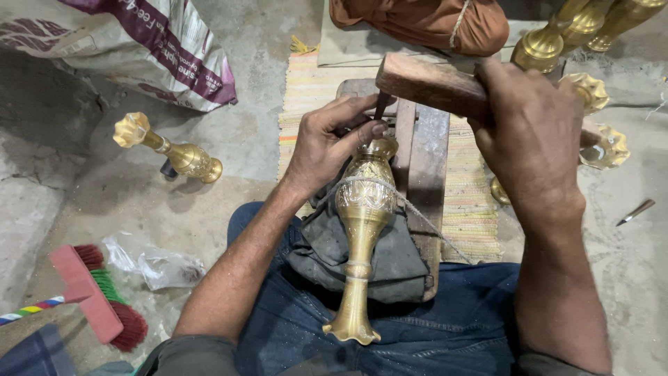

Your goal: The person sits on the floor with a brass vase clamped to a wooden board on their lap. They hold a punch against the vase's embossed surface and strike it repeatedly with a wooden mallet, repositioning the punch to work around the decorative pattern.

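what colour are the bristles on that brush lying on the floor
The brush has red bristles at the ends and green in the middle, on a pink-red block. Head view.

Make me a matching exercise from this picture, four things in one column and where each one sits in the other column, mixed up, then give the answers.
Things:
1. engraved brass vase
2. wooden mallet block
3. red-bristled brush with a pink head
4. small pointed metal tool

Places:
A. on the floor at the far right, alone
B. on the floor at the lower left, beside a crumpled clear plastic bag
C. gripped in the right hand
D. across the lap on dark cloth, tied down with cord, the left hand at its top end

Pairs: 1-D, 2-C, 3-B, 4-A
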Motion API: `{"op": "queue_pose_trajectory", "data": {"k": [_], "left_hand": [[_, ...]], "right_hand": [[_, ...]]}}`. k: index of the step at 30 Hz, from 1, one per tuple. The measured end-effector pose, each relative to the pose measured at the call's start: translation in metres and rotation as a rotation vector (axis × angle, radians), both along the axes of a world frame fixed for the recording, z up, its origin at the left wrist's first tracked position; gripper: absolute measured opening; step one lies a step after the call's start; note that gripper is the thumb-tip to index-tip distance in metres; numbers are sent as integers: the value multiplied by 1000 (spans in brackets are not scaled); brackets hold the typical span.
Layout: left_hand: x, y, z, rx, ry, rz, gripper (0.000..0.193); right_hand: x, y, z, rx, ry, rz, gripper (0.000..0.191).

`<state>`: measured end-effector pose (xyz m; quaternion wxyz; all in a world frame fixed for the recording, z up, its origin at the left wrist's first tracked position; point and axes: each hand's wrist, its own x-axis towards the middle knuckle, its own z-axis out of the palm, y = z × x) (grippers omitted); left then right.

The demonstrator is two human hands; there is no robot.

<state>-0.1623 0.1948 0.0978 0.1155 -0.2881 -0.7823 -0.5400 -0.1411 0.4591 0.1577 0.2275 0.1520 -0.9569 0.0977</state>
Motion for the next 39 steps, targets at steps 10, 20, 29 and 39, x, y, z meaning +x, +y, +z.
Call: {"op": "queue_pose_trajectory", "data": {"k": [10,20,29,39], "left_hand": [[1,-2,-1,31,-51,-37,40],[1,-3,-2,17,-81,-54,42],[3,-5,-1,55,-91,-105,39],[11,10,12,167,-199,-45,31]], "right_hand": [[0,0,-3,-14,14,37,25],[2,-4,-3,-155,103,62,32],[0,0,-4,-124,25,130,23],[-1,5,1,-73,189,119,33]]}}
